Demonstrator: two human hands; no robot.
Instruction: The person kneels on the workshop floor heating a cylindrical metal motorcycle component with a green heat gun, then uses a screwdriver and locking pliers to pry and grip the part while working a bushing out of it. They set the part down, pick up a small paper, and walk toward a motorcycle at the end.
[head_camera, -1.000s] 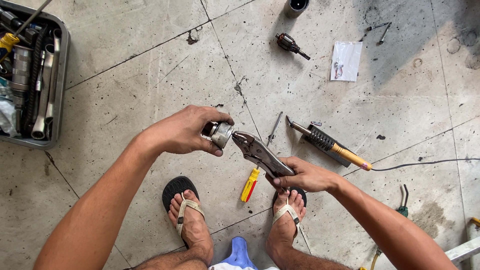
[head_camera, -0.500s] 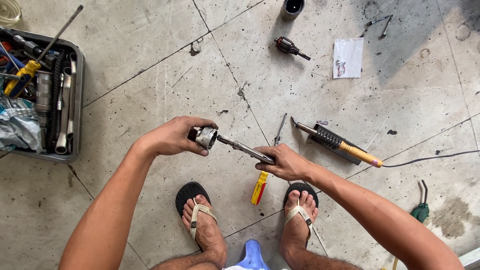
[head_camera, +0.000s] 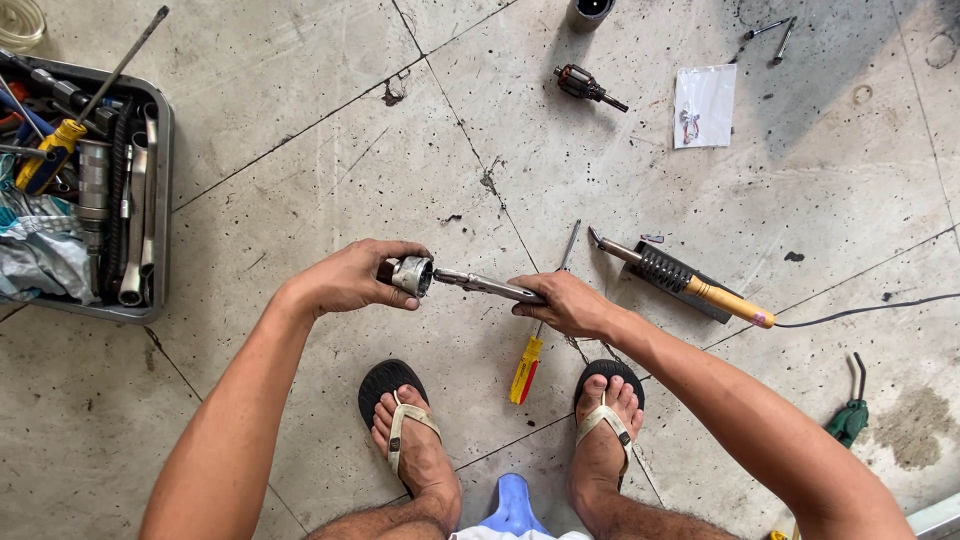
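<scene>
My left hand (head_camera: 355, 278) grips a small round metal part (head_camera: 411, 275) above the concrete floor. My right hand (head_camera: 565, 303) is closed around the handles of metal locking pliers (head_camera: 485, 286), whose jaws clamp onto that part. Both hands hover just above my feet in sandals. A screwdriver with a yellow and red handle (head_camera: 527, 368) lies on the floor below my right hand, its thin shaft running up past my fingers.
A soldering iron (head_camera: 680, 277) with a wooden handle and cord lies right of my hands. A motor armature (head_camera: 585, 86), a small plastic bag (head_camera: 703, 105) and a metal cylinder (head_camera: 590, 12) lie farther off. A tool tray (head_camera: 152, 230) sits at left; green pliers (head_camera: 848, 418) lie at right.
The pliers have swung from pointing down-right to nearly level. My right hand has moved up and right along the handles; my left hand still holds the round part.
</scene>
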